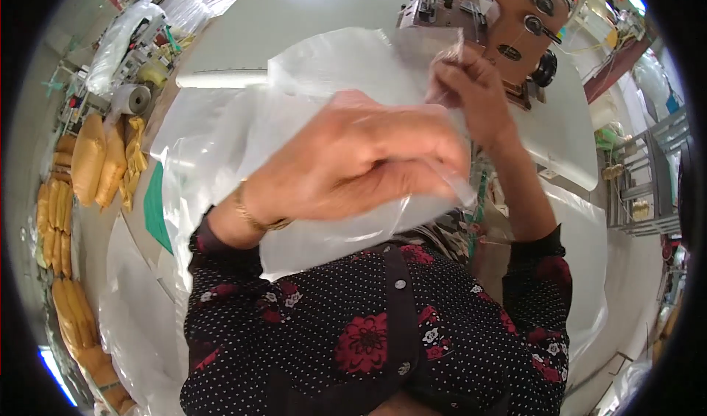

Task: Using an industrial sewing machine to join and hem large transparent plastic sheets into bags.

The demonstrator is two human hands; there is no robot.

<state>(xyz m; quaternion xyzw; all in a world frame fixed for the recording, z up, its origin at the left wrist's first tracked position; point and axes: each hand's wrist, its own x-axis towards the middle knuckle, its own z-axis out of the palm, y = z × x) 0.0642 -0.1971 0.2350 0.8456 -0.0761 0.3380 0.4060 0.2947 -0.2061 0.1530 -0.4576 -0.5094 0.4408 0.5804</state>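
Observation:
A large translucent plastic sheet [324, 62] spreads over the pale work table, behind and below my hands. My left hand [361, 158] is raised close in the middle of the view, slightly smeared by motion. Its fingers are closed in a pinch, and a strip of the clear plastic shows at the fingertips. Farther off to the right, my right hand [471, 92] pinches a gathered edge of the plastic, just in front of a brown sewing machine [508, 33]. My left hand and forearm hide part of the sheet.
The sewing machine's dark handwheel [545, 68] juts out at the right. Stacked yellow bundles [92, 158] and a white roll [132, 99] lie left of the table [324, 4]. A grey metal rack [648, 173] stands at the right.

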